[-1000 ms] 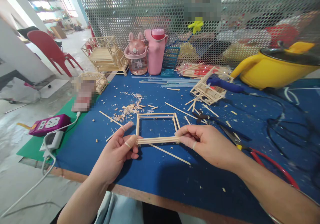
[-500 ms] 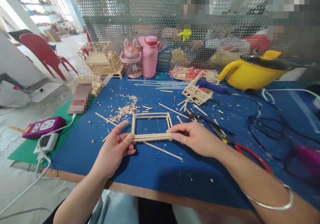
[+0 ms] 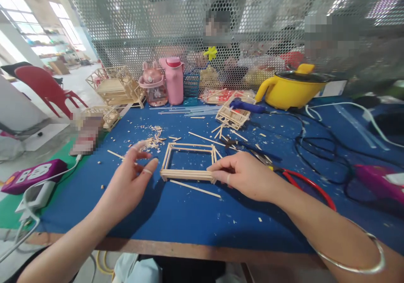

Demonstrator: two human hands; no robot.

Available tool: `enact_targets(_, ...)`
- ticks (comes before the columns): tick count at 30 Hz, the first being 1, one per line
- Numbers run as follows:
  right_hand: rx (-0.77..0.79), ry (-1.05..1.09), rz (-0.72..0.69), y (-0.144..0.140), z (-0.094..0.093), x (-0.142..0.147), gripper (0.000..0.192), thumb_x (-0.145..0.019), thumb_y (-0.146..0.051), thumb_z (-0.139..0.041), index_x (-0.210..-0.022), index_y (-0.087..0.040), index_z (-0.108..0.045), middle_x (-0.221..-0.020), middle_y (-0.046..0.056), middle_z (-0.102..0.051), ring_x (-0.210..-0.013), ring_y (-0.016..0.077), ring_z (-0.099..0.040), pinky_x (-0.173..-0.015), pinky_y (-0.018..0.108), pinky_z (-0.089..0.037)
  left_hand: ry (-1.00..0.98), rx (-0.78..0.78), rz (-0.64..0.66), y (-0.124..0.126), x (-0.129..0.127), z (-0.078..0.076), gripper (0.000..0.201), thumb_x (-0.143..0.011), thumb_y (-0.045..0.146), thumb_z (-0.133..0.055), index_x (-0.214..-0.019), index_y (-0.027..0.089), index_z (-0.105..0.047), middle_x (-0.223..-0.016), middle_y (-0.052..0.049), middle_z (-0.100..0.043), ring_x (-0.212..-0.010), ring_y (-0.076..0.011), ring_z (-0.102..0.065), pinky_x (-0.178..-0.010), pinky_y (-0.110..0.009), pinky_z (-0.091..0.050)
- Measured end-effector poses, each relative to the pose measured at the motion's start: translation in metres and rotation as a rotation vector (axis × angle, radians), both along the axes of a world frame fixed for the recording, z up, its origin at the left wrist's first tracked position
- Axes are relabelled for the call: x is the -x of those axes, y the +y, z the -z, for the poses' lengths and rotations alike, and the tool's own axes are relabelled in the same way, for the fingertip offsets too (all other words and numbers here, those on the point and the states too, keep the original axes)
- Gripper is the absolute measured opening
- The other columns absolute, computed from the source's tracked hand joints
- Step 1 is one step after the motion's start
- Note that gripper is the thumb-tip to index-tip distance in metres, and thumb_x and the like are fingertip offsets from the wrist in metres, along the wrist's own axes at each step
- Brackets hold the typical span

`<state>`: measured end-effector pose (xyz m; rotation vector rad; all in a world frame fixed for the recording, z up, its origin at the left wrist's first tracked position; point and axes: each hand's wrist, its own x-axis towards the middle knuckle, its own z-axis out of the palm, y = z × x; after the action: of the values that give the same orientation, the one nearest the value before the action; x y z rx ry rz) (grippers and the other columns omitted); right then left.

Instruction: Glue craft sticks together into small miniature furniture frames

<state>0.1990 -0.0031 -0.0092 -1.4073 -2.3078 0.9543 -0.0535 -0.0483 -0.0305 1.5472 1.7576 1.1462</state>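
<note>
A small rectangular frame of thin wooden sticks (image 3: pixel 187 174) is in front of me on the blue table mat (image 3: pixel 176 215). My right hand (image 3: pixel 241 174) pinches its near right corner between thumb and fingers. Just left of the frame is my left hand (image 3: pixel 132 171), its fingers apart and nothing in them. A loose wooden stick (image 3: pixel 195 188) lies along the near side of the frame. Wood offcuts (image 3: pixel 154 139) are scattered behind my left hand.
Red-handled pliers (image 3: pixel 309 182) and a blue glue gun (image 3: pixel 248 105) with its black cable lie to the right. Behind are a pink bottle (image 3: pixel 174 83), a yellow pot (image 3: pixel 292 91) and a perforated metal screen (image 3: pixel 151 26). Stick models (image 3: pixel 116 87) and a phone (image 3: pixel 87 135) are at left.
My left hand has let go of the frame's left corner and moved left, its fingers spreading. My right hand keeps its hold on the right corner. The camera view has shifted.
</note>
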Motion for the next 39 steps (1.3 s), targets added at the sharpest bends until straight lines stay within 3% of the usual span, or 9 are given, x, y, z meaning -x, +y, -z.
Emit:
enact_targets(2,-0.003,-0.004,-0.007,0.000,-0.001,0.001,0.022,-0.079,-0.030,-0.054,-0.082,-0.022,-0.074,-0.068,-0.002,-0.069,-0.059,0.0116,-0.057,-0.056,0.023,-0.039,0.416,-0.345,-0.016,-0.002,-0.008,-0.004,0.047,-0.084,0.034,-0.053,-0.128,0.019,-0.044,-0.115,-0.011,-0.056,-0.082,-0.0170,-0.058,-0.074,-0.034,-0.049)
enact_targets(4,-0.009,0.005,-0.014,-0.002,-0.002,0.002,0.021,-0.078,-0.028,-0.055,-0.084,-0.023,-0.074,-0.071,-0.002,-0.070,-0.062,0.0119,-0.057,-0.057,0.023,-0.040,0.710,-0.517,0.220,0.000,-0.025,-0.007,0.034,-0.088,0.030,-0.047,-0.120,0.019,-0.053,-0.118,-0.010,-0.058,-0.104,-0.0228,-0.054,-0.093,-0.041,-0.041)
enact_targets(6,-0.024,0.020,-0.017,-0.004,-0.002,0.003,0.021,-0.078,-0.028,-0.055,-0.085,-0.022,-0.074,-0.074,-0.001,-0.071,-0.065,0.0126,-0.059,-0.059,0.022,-0.040,0.884,-0.510,0.416,0.005,-0.043,-0.006,0.031,-0.091,0.030,-0.042,-0.116,0.018,-0.055,-0.112,-0.009,-0.062,-0.107,-0.0239,-0.054,-0.098,-0.044,-0.036)
enact_targets(8,-0.027,0.031,-0.020,-0.004,-0.001,0.003,0.021,-0.078,-0.027,-0.054,-0.084,-0.022,-0.074,-0.074,-0.001,-0.071,-0.065,0.0127,-0.059,-0.058,0.022,-0.041,0.966,-0.393,0.456,0.011,-0.057,-0.001,0.034,-0.093,0.032,-0.036,-0.114,0.014,-0.056,-0.091,-0.009,-0.067,-0.088,-0.0232,-0.060,-0.087,-0.043,-0.042)
enact_targets(14,0.181,0.170,0.063,0.011,-0.010,-0.020,0.027,-0.075,-0.025,-0.059,-0.100,-0.016,-0.067,-0.064,0.000,-0.065,-0.052,0.0099,-0.057,-0.051,0.021,-0.044,1.009,-0.202,0.505,0.017,-0.060,0.009,0.029,-0.093,0.028,-0.031,-0.080,0.021,-0.056,-0.068,-0.002,-0.061,-0.062,-0.0182,-0.056,-0.056,-0.029,-0.039)
enact_targets(17,0.110,0.213,0.174,0.017,-0.018,-0.032,0.020,-0.073,-0.024,-0.060,-0.089,-0.014,-0.066,-0.064,0.001,-0.064,-0.054,0.0102,-0.057,-0.052,0.021,-0.046,1.007,-0.236,0.498,0.016,-0.058,0.008,0.030,-0.093,0.028,-0.030,-0.077,0.021,-0.054,-0.069,-0.002,-0.059,-0.065,-0.0185,-0.055,-0.058,-0.029,-0.038)
enact_targets(21,0.033,0.114,0.032,0.012,-0.017,-0.027,0.012,-0.072,-0.025,-0.060,-0.078,-0.017,-0.069,-0.061,-0.002,-0.064,-0.054,0.0094,-0.056,-0.053,0.020,-0.043,1.000,-0.273,0.493,0.015,-0.058,0.009,0.034,-0.094,0.029,-0.027,-0.078,0.021,-0.056,-0.072,-0.003,-0.057,-0.069,-0.0192,-0.052,-0.062,-0.031,-0.040)
enact_targets(35,-0.147,-0.021,-0.072,-0.006,-0.007,-0.005,0.018,-0.079,-0.025,-0.056,-0.088,-0.025,-0.071,-0.074,-0.004,-0.071,-0.065,0.0104,-0.061,-0.060,0.021,-0.042,0.883,-0.177,0.500,0.017,-0.063,0.005,0.044,-0.094,0.034,-0.023,-0.076,0.019,-0.061,-0.074,-0.005,-0.057,-0.068,-0.0199,-0.055,-0.066,-0.036,-0.048)
enact_targets(39,-0.162,-0.040,-0.063,-0.007,-0.004,-0.002,0.017,-0.081,-0.026,-0.056,-0.085,-0.027,-0.073,-0.077,-0.005,-0.072,-0.068,0.0108,-0.063,-0.063,0.021,-0.043,0.699,-0.243,0.504,0.014,-0.053,-0.004,0.037,-0.093,0.031,-0.029,-0.106,0.016,-0.061,-0.092,-0.009,-0.063,-0.086,-0.0213,-0.059,-0.079,-0.037,-0.049)
